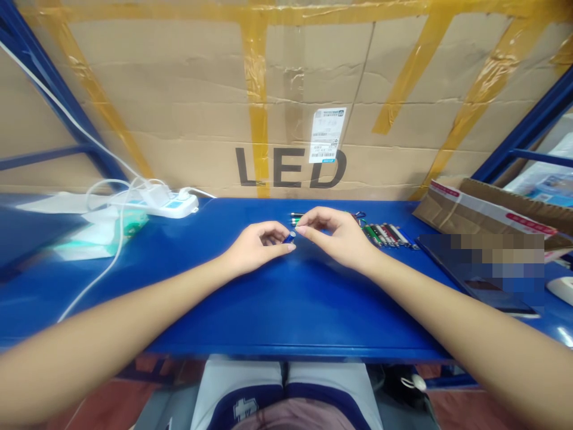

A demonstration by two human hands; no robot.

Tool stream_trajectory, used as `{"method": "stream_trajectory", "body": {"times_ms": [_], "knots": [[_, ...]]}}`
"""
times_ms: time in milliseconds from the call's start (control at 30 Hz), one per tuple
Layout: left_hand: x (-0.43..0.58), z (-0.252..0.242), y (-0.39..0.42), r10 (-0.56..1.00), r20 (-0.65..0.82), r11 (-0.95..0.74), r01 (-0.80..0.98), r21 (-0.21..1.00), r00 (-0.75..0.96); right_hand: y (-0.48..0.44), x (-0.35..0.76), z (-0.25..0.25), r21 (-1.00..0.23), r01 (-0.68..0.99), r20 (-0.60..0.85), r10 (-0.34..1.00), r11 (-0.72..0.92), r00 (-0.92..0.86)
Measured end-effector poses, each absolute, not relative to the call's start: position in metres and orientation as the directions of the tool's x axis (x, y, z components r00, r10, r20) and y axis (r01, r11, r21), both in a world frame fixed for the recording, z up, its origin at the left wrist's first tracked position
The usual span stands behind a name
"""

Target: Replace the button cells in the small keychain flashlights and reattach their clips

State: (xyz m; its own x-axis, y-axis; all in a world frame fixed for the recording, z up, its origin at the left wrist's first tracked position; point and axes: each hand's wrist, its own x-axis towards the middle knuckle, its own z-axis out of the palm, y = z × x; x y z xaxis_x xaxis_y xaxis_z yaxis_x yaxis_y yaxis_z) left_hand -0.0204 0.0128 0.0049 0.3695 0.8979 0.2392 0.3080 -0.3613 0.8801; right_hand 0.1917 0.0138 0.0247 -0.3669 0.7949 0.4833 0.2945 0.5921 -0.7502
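Note:
Between the thumb and fingers of my left hand (262, 246) is a small blue cylindrical piece (290, 237) with a silvery end. My right hand (333, 234) is just to its right, thumb and fingertips pinched together near the silvery end; whatever they hold is too small to make out. Behind my right hand, small metallic and green items (295, 218) lie on the blue table (286, 310), partly hidden by the fingers. To the right of that hand lies a row of several slim cylinders (388, 235) in green, red, silver, black and blue.
A white power strip (172, 205) with cables lies at the back left, beside a green and white packet (96, 236). On the right are an open cardboard box (492, 209) and a dark flat device (470, 275). A large carton (192, 107) marked LED stands behind the table.

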Motion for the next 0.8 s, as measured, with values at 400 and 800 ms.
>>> {"method": "stream_trajectory", "body": {"times_ms": [400,800], "knots": [[-0.0195,0.0029,0.0149,0.903,0.196,-0.260,0.124,0.958,0.383,0.0123,0.1933,0.0242,-0.400,0.264,0.751,0.478,0.878,-0.454],[-0.0192,0.0042,0.0130,0.902,0.205,-0.264,0.111,0.958,0.380,0.0121,0.1943,0.0271,-0.325,0.400,0.789,0.479,0.857,-0.384]]}}
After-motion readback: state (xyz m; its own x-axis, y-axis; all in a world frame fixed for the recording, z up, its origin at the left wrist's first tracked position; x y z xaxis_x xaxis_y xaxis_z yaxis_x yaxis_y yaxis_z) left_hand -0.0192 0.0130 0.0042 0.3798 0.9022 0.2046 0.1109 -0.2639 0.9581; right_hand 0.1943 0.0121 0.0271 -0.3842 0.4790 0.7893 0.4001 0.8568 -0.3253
